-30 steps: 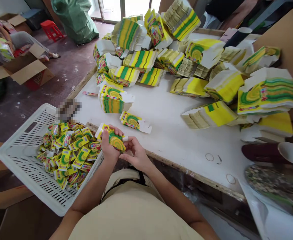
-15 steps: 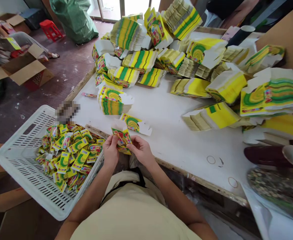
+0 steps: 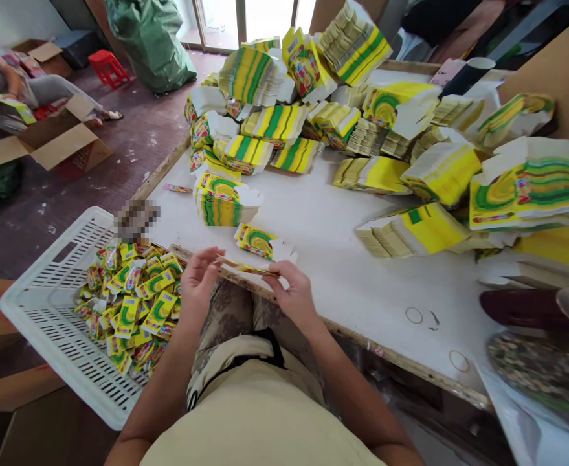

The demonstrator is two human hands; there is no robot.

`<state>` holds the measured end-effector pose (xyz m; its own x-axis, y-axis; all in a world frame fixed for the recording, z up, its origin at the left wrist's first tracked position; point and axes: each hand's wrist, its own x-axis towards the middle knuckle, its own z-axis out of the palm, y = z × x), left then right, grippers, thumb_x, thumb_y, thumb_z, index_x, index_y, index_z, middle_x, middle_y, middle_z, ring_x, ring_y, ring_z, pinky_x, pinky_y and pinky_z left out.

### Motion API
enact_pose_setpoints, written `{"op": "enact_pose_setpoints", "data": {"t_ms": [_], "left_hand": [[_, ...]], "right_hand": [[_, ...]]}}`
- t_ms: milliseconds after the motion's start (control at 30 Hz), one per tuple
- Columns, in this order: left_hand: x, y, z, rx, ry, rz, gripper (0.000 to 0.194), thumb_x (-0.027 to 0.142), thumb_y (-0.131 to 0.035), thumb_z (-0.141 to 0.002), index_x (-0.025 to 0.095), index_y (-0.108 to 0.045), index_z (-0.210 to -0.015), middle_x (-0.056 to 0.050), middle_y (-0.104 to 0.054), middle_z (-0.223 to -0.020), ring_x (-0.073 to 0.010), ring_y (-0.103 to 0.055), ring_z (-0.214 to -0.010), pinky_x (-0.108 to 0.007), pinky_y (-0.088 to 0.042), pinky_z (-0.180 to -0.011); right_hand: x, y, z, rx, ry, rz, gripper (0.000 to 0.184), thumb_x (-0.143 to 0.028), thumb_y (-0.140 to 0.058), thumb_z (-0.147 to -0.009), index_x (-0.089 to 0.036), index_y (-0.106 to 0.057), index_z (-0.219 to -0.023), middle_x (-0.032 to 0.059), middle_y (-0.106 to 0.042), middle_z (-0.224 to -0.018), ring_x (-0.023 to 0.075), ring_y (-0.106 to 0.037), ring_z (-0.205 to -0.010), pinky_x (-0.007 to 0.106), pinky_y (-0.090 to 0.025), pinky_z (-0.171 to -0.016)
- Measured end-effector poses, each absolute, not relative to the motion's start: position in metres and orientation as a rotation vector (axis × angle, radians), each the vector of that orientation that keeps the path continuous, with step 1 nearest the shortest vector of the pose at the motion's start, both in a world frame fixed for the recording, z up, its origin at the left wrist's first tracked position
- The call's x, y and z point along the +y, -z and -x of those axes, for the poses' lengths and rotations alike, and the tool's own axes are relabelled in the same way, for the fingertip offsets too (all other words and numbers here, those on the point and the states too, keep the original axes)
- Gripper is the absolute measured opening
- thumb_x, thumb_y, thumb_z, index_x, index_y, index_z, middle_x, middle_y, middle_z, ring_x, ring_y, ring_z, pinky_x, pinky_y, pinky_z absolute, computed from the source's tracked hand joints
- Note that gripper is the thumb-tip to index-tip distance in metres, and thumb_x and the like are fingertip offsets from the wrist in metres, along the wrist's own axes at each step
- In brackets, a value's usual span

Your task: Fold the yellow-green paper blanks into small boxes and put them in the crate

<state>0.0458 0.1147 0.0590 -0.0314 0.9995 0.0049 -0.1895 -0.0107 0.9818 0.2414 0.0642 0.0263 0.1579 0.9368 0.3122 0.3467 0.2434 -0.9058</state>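
Over the near table edge, a small yellow-green printed carton [image 3: 252,268] is tilted nearly edge-on, flattened. My right hand [image 3: 294,294] pinches its right end between thumb and fingers. At the other end, my left hand [image 3: 197,285] has its thumb and fingertips around the pale flap. Just beyond them, another flat carton [image 3: 256,241] with white flaps lies on the white table. Behind it stands a stack of flat cartons [image 3: 221,200]. Left of my left hand, a white plastic basket [image 3: 36,301] holds many small filled yellow-green packs [image 3: 133,304].
Bundles of flat cartons [image 3: 274,123] are heaped along the table's far side and right [image 3: 531,181]. A dark red cup [image 3: 517,307] lies at the right. Rubber bands [image 3: 414,315] rest on the tabletop [image 3: 323,226]. Beyond the table are an open cardboard box [image 3: 65,139] and a seated person [image 3: 2,84].
The carton has turned from facing me to nearly edge-on. My hands have moved farther apart, the left slightly left and the right slightly right. The view has shifted slightly.
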Motion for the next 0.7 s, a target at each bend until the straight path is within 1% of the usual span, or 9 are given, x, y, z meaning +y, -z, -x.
{"op": "enact_pose_setpoints", "data": {"t_ms": [67,167,233,300,333,400,467,600,700], "left_hand": [[0.114,-0.078,-0.038,1.039,-1.248,-1.266,0.066,0.053,-0.079,-0.067,0.022,-0.062,-0.123,-0.012,-0.064,-0.124,-0.0274,-0.057,-0.119,-0.036,-0.044,-0.100],[0.112,-0.096,-0.037,1.058,-0.946,-1.639,0.093,0.043,-0.091,-0.048,0.021,-0.056,-0.132,-0.015,-0.057,-0.136,-0.0360,-0.047,-0.132,-0.045,-0.034,-0.111],[0.110,-0.094,-0.044,1.054,-0.707,-1.821,0.095,0.035,-0.092,-0.045,0.022,-0.056,-0.132,-0.014,-0.060,-0.132,-0.0368,-0.053,-0.125,-0.047,-0.039,-0.106],[0.108,-0.082,-0.051,1.058,-0.590,-1.911,0.080,0.032,-0.086,-0.057,0.024,-0.055,-0.131,-0.011,-0.065,-0.121,-0.0326,-0.062,-0.111,-0.042,-0.047,-0.095],[0.106,-0.076,-0.054,1.078,-0.574,-1.942,0.072,0.030,-0.082,-0.064,0.025,-0.054,-0.130,-0.009,-0.067,-0.117,-0.0303,-0.064,-0.105,-0.039,-0.049,-0.091],[0.103,-0.065,-0.057,1.126,-0.592,-2.007,0.065,0.029,-0.076,-0.071,0.024,-0.051,-0.131,-0.009,-0.067,-0.115,-0.0284,-0.065,-0.103,-0.036,-0.050,-0.087],[0.098,-0.059,-0.059,1.124,-0.601,-2.078,0.068,0.030,-0.074,-0.073,0.024,-0.046,-0.135,-0.010,-0.065,-0.121,-0.0286,-0.064,-0.106,-0.036,-0.049,-0.089],[0.088,-0.057,-0.065,0.966,-0.588,-2.170,0.079,0.026,-0.071,-0.075,0.026,-0.033,-0.144,-0.012,-0.055,-0.136,-0.0286,-0.058,-0.120,-0.037,-0.047,-0.097],[0.084,-0.055,-0.068,0.886,-0.591,-2.221,0.069,0.020,-0.070,-0.073,0.025,-0.041,-0.136,-0.011,-0.059,-0.129,-0.0276,-0.059,-0.119,-0.036,-0.049,-0.094]], "right_hand": [[0.063,-0.031,-0.251,-1.488,-0.516,1.371,0.013,-0.026,-0.057,-0.092,-0.028,-0.070,-0.091,0.0039,-0.069,-0.090,0.0229,-0.061,-0.090,0.044,-0.048,-0.088],[0.059,-0.040,-0.255,-1.706,-0.430,1.324,0.022,-0.021,-0.055,-0.093,-0.035,-0.072,-0.090,-0.0003,-0.071,-0.091,0.0226,-0.060,-0.101,0.054,-0.032,-0.111],[0.055,-0.045,-0.249,-1.810,-0.472,1.221,0.026,-0.020,-0.053,-0.094,-0.039,-0.071,-0.094,-0.0031,-0.072,-0.096,0.0215,-0.060,-0.108,0.055,-0.021,-0.119],[0.051,-0.046,-0.242,-1.759,-0.470,1.196,0.021,-0.025,-0.058,-0.092,-0.039,-0.068,-0.104,-0.0018,-0.069,-0.112,0.0240,-0.054,-0.121,0.058,-0.018,-0.120],[0.049,-0.045,-0.238,-1.666,-0.458,1.224,0.025,-0.030,-0.062,-0.089,-0.038,-0.064,-0.114,0.0007,-0.064,-0.124,0.0266,-0.049,-0.129,0.059,-0.019,-0.120],[0.048,-0.040,-0.233,-1.421,-0.511,1.278,0.053,-0.042,-0.067,-0.085,-0.031,-0.051,-0.134,0.0078,-0.047,-0.146,0.0309,-0.037,-0.139,0.061,-0.022,-0.118],[0.048,-0.033,-0.229,-1.222,-0.769,1.229,0.068,-0.052,-0.062,-0.087,-0.024,-0.039,-0.144,0.0128,-0.038,-0.152,0.0309,-0.036,-0.141,0.057,-0.029,-0.116],[0.052,-0.021,-0.221,-0.950,-1.429,0.967,0.058,-0.056,-0.057,-0.090,-0.024,-0.049,-0.137,0.0117,-0.051,-0.145,0.0273,-0.051,-0.132,0.050,-0.044,-0.109],[0.054,-0.016,-0.219,-0.846,-1.642,0.886,0.062,-0.056,-0.070,-0.081,-0.027,-0.054,-0.134,0.0099,-0.058,-0.138,0.0272,-0.056,-0.127,0.050,-0.048,-0.106]]}}
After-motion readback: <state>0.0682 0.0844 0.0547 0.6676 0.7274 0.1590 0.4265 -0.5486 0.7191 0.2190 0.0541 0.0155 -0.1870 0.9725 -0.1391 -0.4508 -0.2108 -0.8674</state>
